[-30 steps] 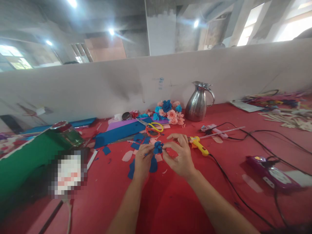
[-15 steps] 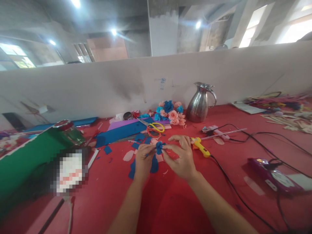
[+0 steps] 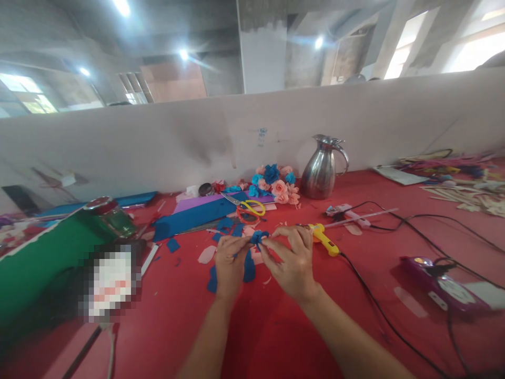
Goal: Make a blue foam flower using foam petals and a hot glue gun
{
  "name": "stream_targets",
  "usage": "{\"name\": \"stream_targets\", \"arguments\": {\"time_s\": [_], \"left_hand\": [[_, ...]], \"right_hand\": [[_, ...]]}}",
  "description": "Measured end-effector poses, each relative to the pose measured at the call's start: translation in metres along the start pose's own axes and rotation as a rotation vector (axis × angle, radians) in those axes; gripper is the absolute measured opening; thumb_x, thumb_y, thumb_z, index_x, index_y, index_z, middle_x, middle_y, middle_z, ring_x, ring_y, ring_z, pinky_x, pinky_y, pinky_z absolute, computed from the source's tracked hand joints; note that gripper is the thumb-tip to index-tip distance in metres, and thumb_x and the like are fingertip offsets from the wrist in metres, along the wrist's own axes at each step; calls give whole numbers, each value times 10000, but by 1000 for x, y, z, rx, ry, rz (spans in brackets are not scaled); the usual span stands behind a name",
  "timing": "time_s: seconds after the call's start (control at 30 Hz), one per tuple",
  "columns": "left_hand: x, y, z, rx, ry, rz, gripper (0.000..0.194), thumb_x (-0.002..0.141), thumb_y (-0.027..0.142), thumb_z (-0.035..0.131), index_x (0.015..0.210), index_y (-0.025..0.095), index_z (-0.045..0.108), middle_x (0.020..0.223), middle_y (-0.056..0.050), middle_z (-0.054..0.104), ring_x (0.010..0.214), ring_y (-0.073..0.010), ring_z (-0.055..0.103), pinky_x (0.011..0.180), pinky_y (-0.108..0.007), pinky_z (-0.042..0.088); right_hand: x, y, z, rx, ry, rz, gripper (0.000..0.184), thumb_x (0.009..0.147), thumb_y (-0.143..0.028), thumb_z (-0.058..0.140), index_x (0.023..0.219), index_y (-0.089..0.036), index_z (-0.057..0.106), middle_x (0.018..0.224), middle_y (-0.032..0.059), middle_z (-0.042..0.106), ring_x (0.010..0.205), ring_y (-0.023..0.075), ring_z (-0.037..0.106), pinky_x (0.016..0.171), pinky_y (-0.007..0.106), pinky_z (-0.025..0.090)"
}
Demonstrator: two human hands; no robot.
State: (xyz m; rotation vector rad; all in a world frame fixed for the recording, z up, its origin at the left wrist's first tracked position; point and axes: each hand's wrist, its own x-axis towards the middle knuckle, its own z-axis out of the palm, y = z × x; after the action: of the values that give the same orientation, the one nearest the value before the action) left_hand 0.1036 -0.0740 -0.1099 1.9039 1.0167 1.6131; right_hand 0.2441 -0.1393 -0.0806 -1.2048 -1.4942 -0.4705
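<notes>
A small blue paper flower (image 3: 259,238) is held between my two hands above the red table. My left hand (image 3: 230,260) pinches it from the left side. From the right, the thumb and fingers of my right hand (image 3: 291,258) are closed on its edge. Cut blue paper pieces (image 3: 249,268) and a pale pink petal (image 3: 207,254) lie beneath and beside my left hand. Just behind the flower rest scissors (image 3: 253,207) with yellow and red-orange handles. A yellow glue gun (image 3: 325,240) lies right of my right hand, its front end partly hidden.
Pink and blue paper flowers (image 3: 279,190) sit at the back beside a steel jug (image 3: 321,168). Blue paper sheets (image 3: 189,216) and a glass jar (image 3: 112,217) are on the left. A purple power strip (image 3: 444,287) and black cords (image 3: 365,297) lie on the right.
The blue flower has turned slightly in my fingers and its petals look more spread. My right fingers have drawn in closer around it. The glue gun and scissors remain in place.
</notes>
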Motion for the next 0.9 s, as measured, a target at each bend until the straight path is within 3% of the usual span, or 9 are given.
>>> {"name": "stream_targets", "arguments": {"time_s": [0.5,0.73,0.9], "left_hand": [[1,0,0,42,11,-17,145,741,206,652,796,285,760,689,-9,682,733,-196,539,674,-316,443],[1,2,1,21,22,-28,121,726,227,668,776,291,758,682,-8,680,736,-199,537,690,-324,444],[1,-2,2,-94,30,-142,50,684,272,696,690,261,744,694,-16,664,738,-198,554,704,-326,445]], "right_hand": [[-3,-3,-3,-52,-38,-139,237,771,-130,662,914,-320,663,828,-7,670,834,212,481,798,395,345],[-5,-3,0,-63,-12,-80,197,788,-155,652,919,-302,657,798,7,662,839,218,482,812,403,337],[-9,-5,-1,-61,-81,-109,252,799,-123,629,950,-323,658,826,-12,682,820,207,495,798,394,344]]}}
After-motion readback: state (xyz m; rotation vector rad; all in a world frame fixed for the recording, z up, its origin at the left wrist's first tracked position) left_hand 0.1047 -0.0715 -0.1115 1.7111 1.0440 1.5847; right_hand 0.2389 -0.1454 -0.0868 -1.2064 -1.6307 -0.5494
